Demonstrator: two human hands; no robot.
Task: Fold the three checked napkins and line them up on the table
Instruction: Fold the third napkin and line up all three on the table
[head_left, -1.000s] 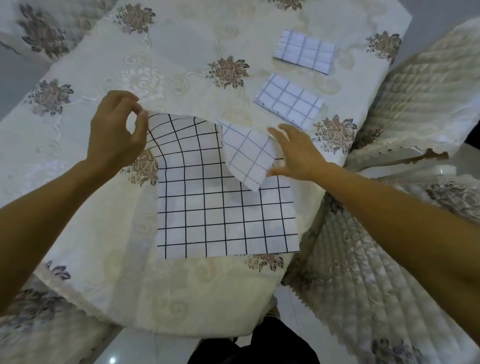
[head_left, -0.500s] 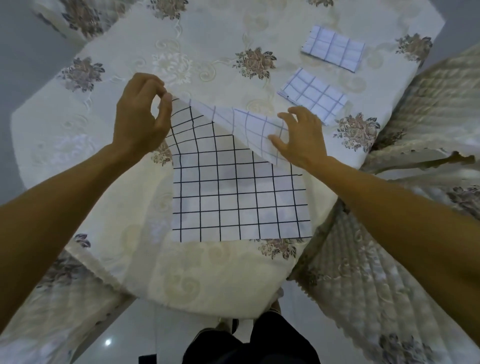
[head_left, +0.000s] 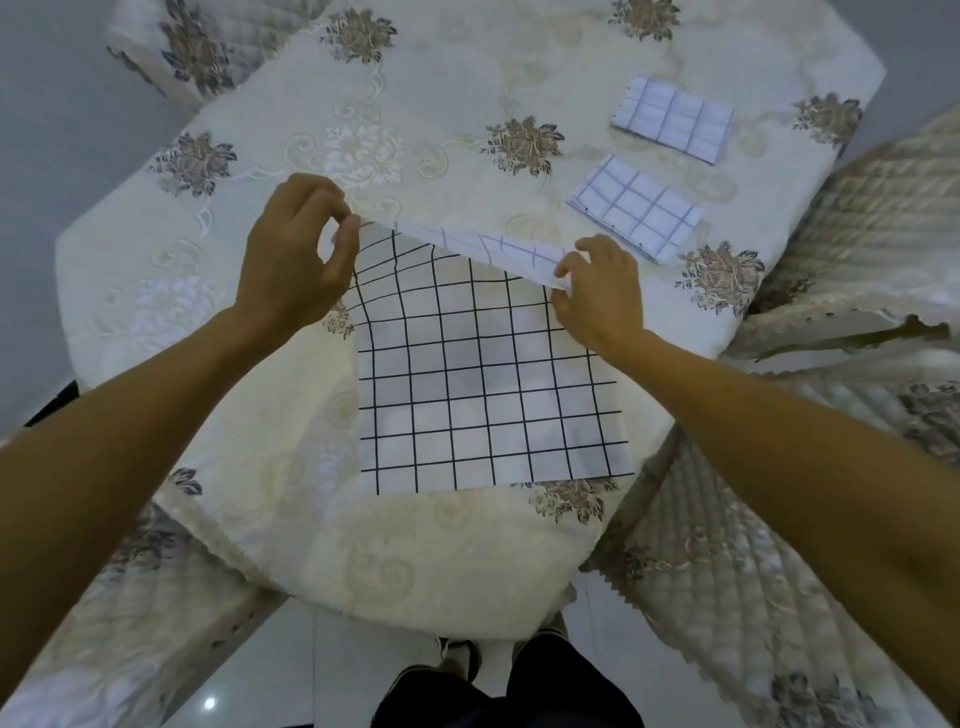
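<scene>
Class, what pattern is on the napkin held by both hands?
White with a dark grid of checks; the napkin shows best in the head view.

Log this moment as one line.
left hand: pinches open napkin far-left corner | right hand: pinches far-right corner | two folded napkins beyond

Left hand (head_left: 298, 254): thumb and fingers pinch the far left corner of the open napkin.
Right hand (head_left: 600, 291): fingers pinch the far right corner.
Open napkin (head_left: 483, 395): near part lies flat on the tablecloth, far edge lifted and turned over toward the near side, paler underside showing.
Folded napkins: one (head_left: 636, 208) just beyond the right hand, another (head_left: 674, 119) farther off, apart.
Tablecloth (head_left: 415, 104): cream, with flower patterns.
Chairs: quilted covers, right (head_left: 753, 597) and near left (head_left: 130, 597).
</scene>
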